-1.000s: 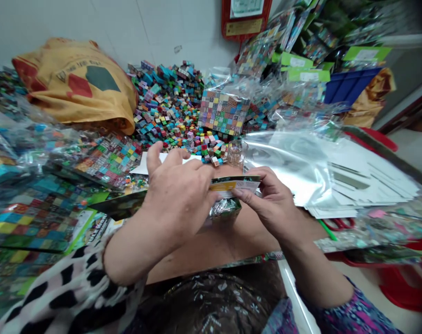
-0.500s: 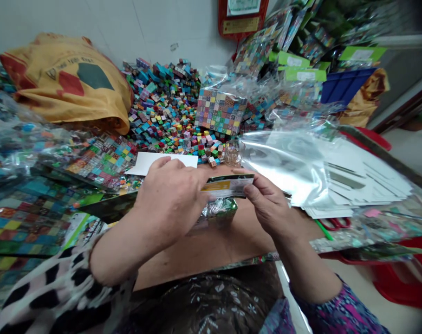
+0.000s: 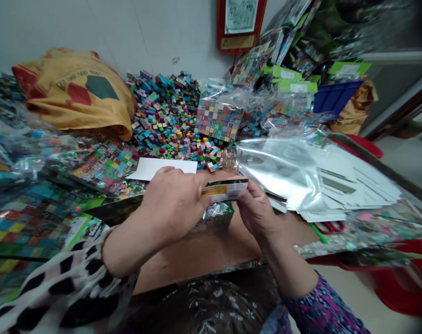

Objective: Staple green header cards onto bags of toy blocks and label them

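My left hand (image 3: 176, 202) is closed on the left end of a folded printed card (image 3: 231, 189) with a yellow and white strip. At the card's right end, my right hand (image 3: 257, 211) pinches it between thumb and fingers. Just under the card is a shiny clear plastic pack (image 3: 217, 215), its upper part partly covered by the card and my left hand. I cannot make out whether the card is joined to the pack. A blank white card (image 3: 151, 168) lies just beyond my left hand. The brown work board (image 3: 211, 253) lies beneath both hands.
Behind sit a heap of small colourful cubes (image 3: 162, 116), a clear bag of cubes (image 3: 219, 119) and a yellow sack (image 3: 74, 97). On the right are a clear plastic sheet (image 3: 280, 167), white cards (image 3: 364, 185), red-handled scissors (image 3: 332, 227) and a blue bin (image 3: 336, 98). Packed cube bags (image 3: 26, 222) crowd the left.
My right hand has moved left, closer to my left hand, with the card still held between them. The whole view has shifted slightly.
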`<state>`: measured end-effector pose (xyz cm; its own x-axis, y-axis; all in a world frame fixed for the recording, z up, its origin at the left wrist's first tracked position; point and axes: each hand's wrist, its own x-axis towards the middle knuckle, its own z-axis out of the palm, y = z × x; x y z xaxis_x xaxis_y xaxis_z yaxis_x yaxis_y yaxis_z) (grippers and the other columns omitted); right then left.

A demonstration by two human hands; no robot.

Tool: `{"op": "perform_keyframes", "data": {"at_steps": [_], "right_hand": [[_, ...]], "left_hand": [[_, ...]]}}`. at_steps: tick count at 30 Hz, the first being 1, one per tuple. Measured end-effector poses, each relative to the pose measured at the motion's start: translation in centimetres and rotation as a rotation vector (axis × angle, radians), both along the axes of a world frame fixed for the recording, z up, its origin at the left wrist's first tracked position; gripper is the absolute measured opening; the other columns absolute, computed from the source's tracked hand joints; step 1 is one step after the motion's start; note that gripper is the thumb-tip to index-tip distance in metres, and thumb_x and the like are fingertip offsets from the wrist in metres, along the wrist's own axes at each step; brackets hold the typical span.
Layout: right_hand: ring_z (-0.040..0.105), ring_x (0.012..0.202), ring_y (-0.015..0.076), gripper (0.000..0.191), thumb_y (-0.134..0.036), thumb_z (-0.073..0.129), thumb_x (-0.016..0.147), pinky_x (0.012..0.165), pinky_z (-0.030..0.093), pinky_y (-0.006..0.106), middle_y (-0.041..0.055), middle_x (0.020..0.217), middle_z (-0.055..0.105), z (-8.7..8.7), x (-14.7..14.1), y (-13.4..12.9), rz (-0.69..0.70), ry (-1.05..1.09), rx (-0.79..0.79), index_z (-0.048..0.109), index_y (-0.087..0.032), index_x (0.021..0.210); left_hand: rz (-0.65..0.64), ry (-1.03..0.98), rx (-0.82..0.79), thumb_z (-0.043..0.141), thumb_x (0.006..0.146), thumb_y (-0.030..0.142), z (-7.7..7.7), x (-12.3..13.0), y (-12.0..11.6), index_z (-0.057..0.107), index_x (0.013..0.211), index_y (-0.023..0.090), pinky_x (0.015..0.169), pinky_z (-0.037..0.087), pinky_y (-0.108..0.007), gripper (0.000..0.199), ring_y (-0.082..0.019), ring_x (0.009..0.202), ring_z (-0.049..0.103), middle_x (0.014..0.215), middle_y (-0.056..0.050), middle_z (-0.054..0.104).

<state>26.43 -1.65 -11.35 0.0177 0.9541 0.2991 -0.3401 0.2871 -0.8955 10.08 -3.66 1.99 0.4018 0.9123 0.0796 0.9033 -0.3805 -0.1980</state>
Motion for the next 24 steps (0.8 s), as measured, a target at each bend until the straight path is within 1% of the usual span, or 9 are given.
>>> {"op": "perform_keyframes", "data": {"at_steps": [2, 4, 6, 8, 11, 14, 17, 21, 24], "right_hand": [[0.069, 0.082, 0.0163, 0.047, -0.047, 0.087, 0.064, 0.076, 0.058, 0.034, -0.0014, 0.094, 0.073, 0.6, 0.1, -0.2, 0.04, -0.038, -0.014, 0.068, -0.028, 0.101], [0.069, 0.081, 0.0165, 0.046, -0.039, 0.089, 0.063, 0.075, 0.059, 0.034, -0.0012, 0.093, 0.074, 1.1, 0.2, -0.4, 0.07, -0.108, -0.039, 0.068, -0.027, 0.101], [0.069, 0.075, 0.0167, 0.034, -0.036, 0.086, 0.067, 0.072, 0.059, 0.035, -0.0005, 0.086, 0.075, 1.4, 0.2, -0.5, 0.078, -0.179, -0.049, 0.07, -0.025, 0.094], [0.068, 0.071, 0.0162, 0.022, -0.034, 0.083, 0.071, 0.071, 0.058, 0.034, 0.0, 0.08, 0.075, 1.5, 0.1, -0.5, 0.05, -0.217, -0.03, 0.072, -0.022, 0.085], [0.065, 0.071, 0.0147, 0.016, -0.031, 0.083, 0.071, 0.07, 0.055, 0.032, -0.0009, 0.077, 0.073, 1.4, 0.0, -0.5, -0.027, -0.239, 0.012, 0.073, -0.022, 0.081], [0.066, 0.074, 0.0151, 0.018, -0.039, 0.08, 0.077, 0.073, 0.054, 0.032, -0.0004, 0.08, 0.074, 1.4, 0.6, -0.5, -0.006, -0.283, 0.044, 0.074, -0.023, 0.084], [0.067, 0.078, 0.0171, 0.03, -0.052, 0.068, 0.086, 0.075, 0.055, 0.034, 0.0016, 0.083, 0.075, 1.4, 1.2, -0.5, 0.041, -0.332, 0.062, 0.075, -0.022, 0.087], [0.066, 0.076, 0.0171, 0.036, -0.055, 0.059, 0.092, 0.076, 0.055, 0.034, 0.0018, 0.082, 0.074, 1.1, 0.9, -0.4, -0.002, -0.354, 0.063, 0.075, -0.022, 0.089], [0.067, 0.078, 0.0182, 0.042, -0.059, 0.055, 0.093, 0.076, 0.055, 0.034, 0.0025, 0.084, 0.074, 0.9, 0.5, -0.4, -0.027, -0.36, 0.086, 0.074, -0.023, 0.093]], "left_hand": [[-0.014, 0.008, -0.023, 0.058, 0.09, 0.043, 0.3, 0.4, 0.0, 0.072, 0.088, 0.021, 0.084, 0.046, -0.043, 0.026, -0.03, 0.083, 0.071, 0.075, -0.008, 0.074], [-0.032, 0.014, -0.039, 0.06, 0.09, 0.038, 0.5, 0.6, 0.1, 0.072, 0.086, 0.021, 0.086, 0.045, -0.043, 0.021, -0.029, 0.083, 0.071, 0.074, -0.007, 0.074], [-0.043, -0.01, -0.04, 0.06, 0.089, 0.034, 0.4, 0.8, 0.2, 0.072, 0.083, 0.021, 0.082, 0.046, -0.04, 0.019, -0.028, 0.08, 0.071, 0.072, -0.006, 0.073], [-0.031, -0.046, -0.026, 0.059, 0.088, 0.032, 0.3, 0.8, 0.2, 0.073, 0.078, 0.022, 0.075, 0.046, -0.037, 0.019, -0.027, 0.077, 0.07, 0.069, -0.006, 0.072], [0.007, -0.049, -0.005, 0.058, 0.088, 0.033, 0.0, 0.8, 0.2, 0.074, 0.077, 0.023, 0.067, 0.045, -0.035, 0.022, -0.027, 0.077, 0.07, 0.073, -0.007, 0.072], [0.036, -0.033, -0.016, 0.056, 0.09, 0.038, 0.0, 0.7, 0.1, 0.076, 0.082, 0.023, 0.063, 0.044, -0.035, 0.027, -0.029, 0.079, 0.071, 0.079, -0.009, 0.074], [0.046, -0.05, -0.035, 0.053, 0.092, 0.038, 0.0, 0.6, 0.0, 0.077, 0.089, 0.023, 0.062, 0.045, -0.035, 0.029, -0.03, 0.079, 0.071, 0.083, -0.01, 0.076], [0.062, -0.087, -0.024, 0.05, 0.093, 0.038, -0.2, 0.6, -0.1, 0.077, 0.091, 0.024, 0.062, 0.047, -0.035, 0.031, -0.03, 0.078, 0.072, 0.085, -0.01, 0.076], [0.063, -0.082, -0.004, 0.044, 0.096, 0.041, -0.3, 0.7, -0.3, 0.076, 0.088, 0.021, 0.063, 0.048, -0.035, 0.039, -0.03, 0.078, 0.073, 0.083, -0.012, 0.075]]}}
